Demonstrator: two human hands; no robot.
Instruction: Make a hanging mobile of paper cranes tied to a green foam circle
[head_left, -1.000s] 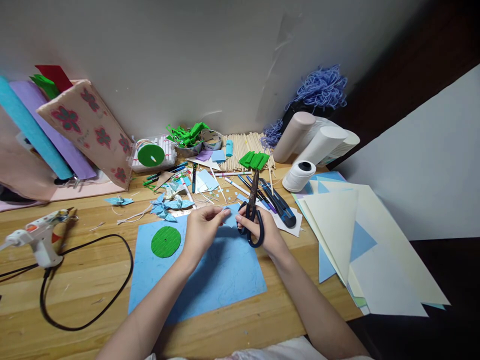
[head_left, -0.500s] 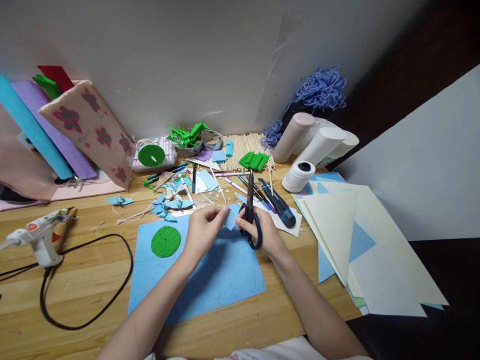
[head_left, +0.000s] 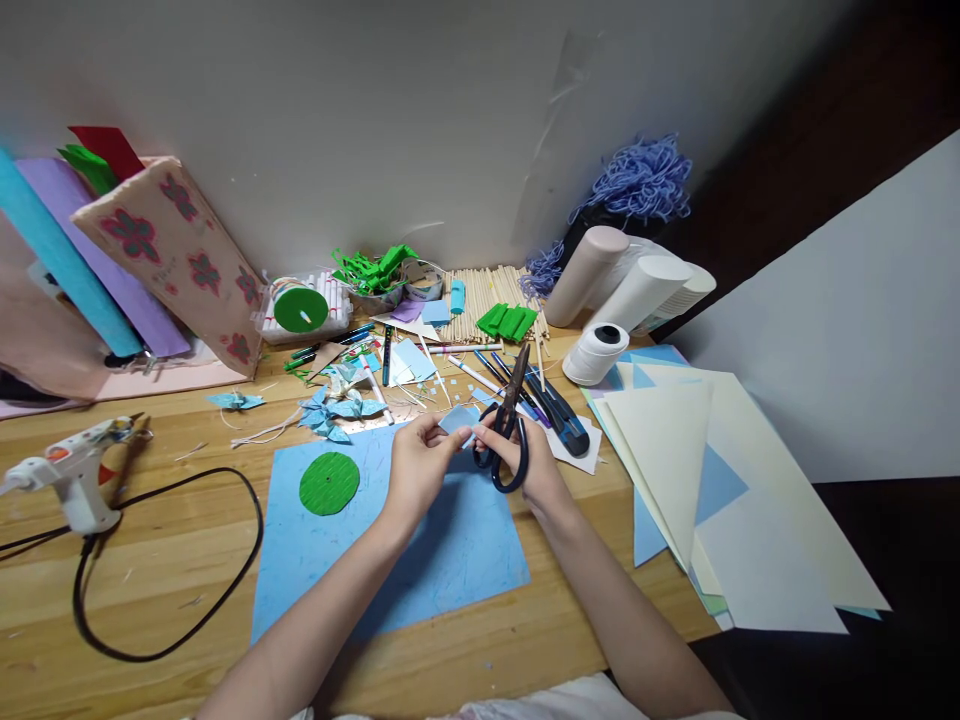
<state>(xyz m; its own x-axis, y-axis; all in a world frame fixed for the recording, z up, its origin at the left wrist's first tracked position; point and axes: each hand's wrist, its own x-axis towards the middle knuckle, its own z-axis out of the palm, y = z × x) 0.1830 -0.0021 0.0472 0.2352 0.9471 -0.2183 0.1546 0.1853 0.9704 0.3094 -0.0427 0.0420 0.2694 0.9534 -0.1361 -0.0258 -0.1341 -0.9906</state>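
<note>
Between thumb and fingers, my left hand (head_left: 420, 460) pinches a small piece of light blue paper (head_left: 456, 418). My right hand (head_left: 531, 462) has its fingertips at the paper's right edge and also holds dark-handled scissors (head_left: 510, 415), whose blades point up and away from me. Both hands are above a large blue sheet (head_left: 442, 570) lying on the wooden table. A green textured disc (head_left: 330, 483) with a small centre hole rests on that sheet, left of my left hand.
A white glue gun (head_left: 82, 475) with a black looped cord lies at the left. Folded blue paper pieces (head_left: 337, 408), pens and a utility knife (head_left: 559, 415) are beyond my hands. Paper sheets (head_left: 750, 500) are stacked at the right, near a white thread spool (head_left: 595, 355).
Both hands have come closer together, the left moving slightly right. The blue paper has turned and tilted, and the scissors now lean to the right.
</note>
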